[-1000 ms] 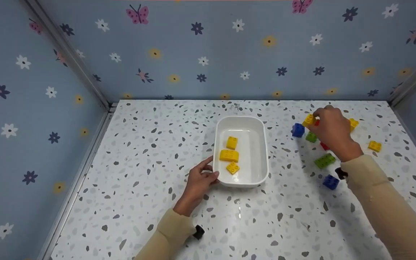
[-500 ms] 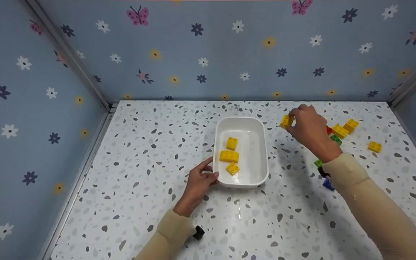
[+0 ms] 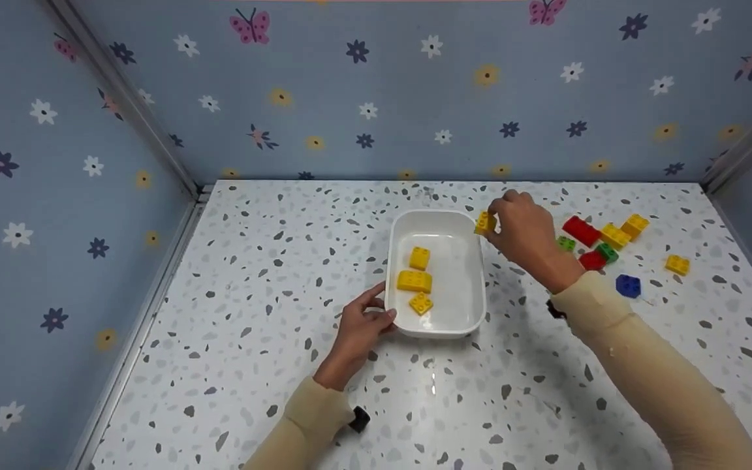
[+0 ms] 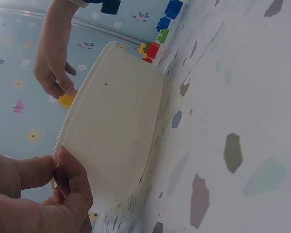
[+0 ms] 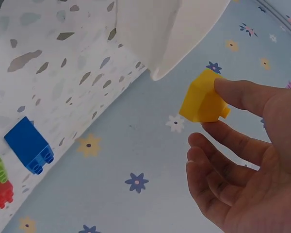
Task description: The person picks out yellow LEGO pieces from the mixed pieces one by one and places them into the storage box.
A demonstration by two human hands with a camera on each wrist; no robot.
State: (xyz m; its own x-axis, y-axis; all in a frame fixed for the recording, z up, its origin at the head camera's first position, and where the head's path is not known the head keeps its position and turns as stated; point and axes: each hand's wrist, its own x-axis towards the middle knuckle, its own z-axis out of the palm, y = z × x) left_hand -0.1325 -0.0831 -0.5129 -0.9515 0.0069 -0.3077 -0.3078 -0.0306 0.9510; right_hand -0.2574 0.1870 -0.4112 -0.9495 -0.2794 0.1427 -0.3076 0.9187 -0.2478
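My right hand [image 3: 525,228] pinches a yellow toy building block [image 3: 485,223] between thumb and fingers, at the upper right rim of a white plastic tray [image 3: 457,281]. In the right wrist view the held block [image 5: 203,98] shows a sloped side, with the tray's outer wall [image 5: 169,34] close by. My left hand [image 3: 358,326] grips the tray's left rim; the left wrist view shows its thumb and fingers [image 4: 72,174] at the edge. Inside the tray lie 3 yellow blocks: a small one [image 3: 419,258], a longer one [image 3: 414,281] and a flat one [image 3: 421,303].
Right of the tray lie loose blocks: red [image 3: 581,230], dark green [image 3: 606,252], yellow [image 3: 615,236] and blue [image 3: 628,286]. Another yellow block [image 3: 677,264] sits apart, farther right. A flower-patterned wall [image 3: 402,98] stands behind the speckled table [image 3: 271,261]. My right forearm hides some blocks.
My right hand has carried the yellow block leftward from the block pile to the tray's right rim, uncovering red and yellow blocks. My left hand and the tray have stayed put.
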